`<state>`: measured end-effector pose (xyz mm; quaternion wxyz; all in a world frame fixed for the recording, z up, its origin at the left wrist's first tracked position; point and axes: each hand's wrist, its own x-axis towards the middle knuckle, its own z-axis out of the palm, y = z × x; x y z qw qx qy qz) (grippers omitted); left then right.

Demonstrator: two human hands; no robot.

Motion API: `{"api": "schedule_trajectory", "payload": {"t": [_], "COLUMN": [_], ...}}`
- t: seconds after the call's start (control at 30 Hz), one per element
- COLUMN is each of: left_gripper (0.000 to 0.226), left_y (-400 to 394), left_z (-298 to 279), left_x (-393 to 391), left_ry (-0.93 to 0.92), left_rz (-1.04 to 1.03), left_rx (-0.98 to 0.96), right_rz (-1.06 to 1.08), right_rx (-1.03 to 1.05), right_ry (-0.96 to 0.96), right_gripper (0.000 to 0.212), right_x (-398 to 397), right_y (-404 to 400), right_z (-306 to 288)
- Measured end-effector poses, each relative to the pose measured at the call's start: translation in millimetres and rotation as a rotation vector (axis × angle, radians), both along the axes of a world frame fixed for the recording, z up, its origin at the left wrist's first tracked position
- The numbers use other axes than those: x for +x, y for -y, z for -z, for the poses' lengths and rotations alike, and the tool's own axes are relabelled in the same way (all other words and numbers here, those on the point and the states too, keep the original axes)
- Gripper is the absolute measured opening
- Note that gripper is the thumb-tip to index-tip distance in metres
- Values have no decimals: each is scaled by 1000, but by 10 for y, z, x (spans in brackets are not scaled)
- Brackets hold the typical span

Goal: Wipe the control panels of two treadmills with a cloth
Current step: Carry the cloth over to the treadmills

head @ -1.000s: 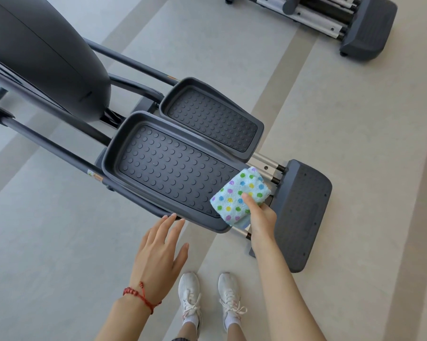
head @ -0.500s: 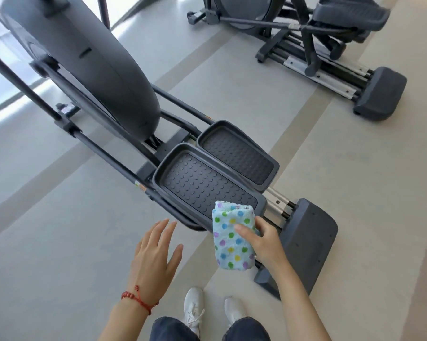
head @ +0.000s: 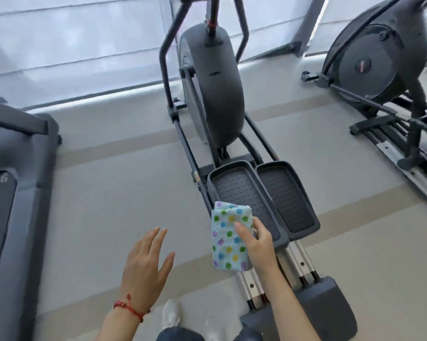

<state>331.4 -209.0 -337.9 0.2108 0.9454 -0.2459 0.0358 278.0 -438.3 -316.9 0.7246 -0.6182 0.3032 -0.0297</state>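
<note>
Two hands are seen in the head view, held out over the pale floor [head: 104, 205]. The right hand [head: 259, 244] is curled round a rolled cloth [head: 229, 238] dotted in green, yellow, blue and purple; the thumb is laid across its front, and the roll is held upright in the air, in front of the near end of the left pedal [head: 242, 195]. The left hand [head: 143, 271] is spread with straight fingers and holds nothing; a red bracelet [head: 130, 306] is worn on its wrist.

An elliptical machine [head: 212, 87] is stood straight ahead, its two pedals side by side and its rails [head: 296, 259] run back to a dark foot block [head: 330, 306] just beside the right forearm. The edge of a treadmill [head: 23, 193] is seen at the left border, well apart from the elliptical, with a broad strip of floor left open between them. A second elliptical [head: 379, 57] is placed at the right, with another strip of floor between. White shoes [head: 171, 313] are seen at the bottom edge. No control panel is shown.
</note>
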Motion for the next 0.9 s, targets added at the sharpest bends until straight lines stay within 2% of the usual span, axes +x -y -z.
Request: {"api": "schedule_trajectory", "payload": {"t": [0.1,0.2,0.5,0.7,0.9], "left_gripper": [67,68,62,67,69], "left_y": [-283,-569,-1525,-2104,-2529], "left_z": [-33,-42,-105,-61,-35], "left_x": [-378,-704,-2007,-3187,-4602], "left_ry": [-29,-73,-103,-138,-180], "left_rz": [-136,-266,-680,-960,-1198], "left_rx": [-16,-3,31,56,42], "right_rz": [-121,-269,-758,-1058,-1260], "right_rx": [-22,-45,-90,-107,-85], "right_ry": [-13,-20,-36,-70,-164], "right_gripper": [30,16,7,6,12], "right_x": [-28,-37,-362,-1099,-2268], "right_y": [-183,-457,-1728,-2701,-3533], "right_z": [-63,-124,-187,-187,-143]}}
